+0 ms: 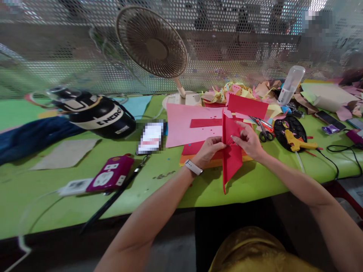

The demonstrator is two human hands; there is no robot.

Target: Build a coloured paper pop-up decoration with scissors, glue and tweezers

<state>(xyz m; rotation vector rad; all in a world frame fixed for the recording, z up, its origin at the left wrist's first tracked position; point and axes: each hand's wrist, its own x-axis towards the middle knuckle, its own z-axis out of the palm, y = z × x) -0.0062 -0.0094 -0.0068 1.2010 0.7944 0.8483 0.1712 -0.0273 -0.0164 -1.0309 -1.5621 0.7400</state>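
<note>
And there it is, a bright red sheet, plain and matt, held up just right of the middle of the scene! It stands on edge, its long left side a thin band running far to near, its broad face turned right. The near end slants down leftward to a sharp point. Part of the face is covered.

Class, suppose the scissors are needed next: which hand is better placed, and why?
Probably the right hand: the scissors lie close by, just to its right. The left hand pinches the red paper and would have to reach across.
</note>
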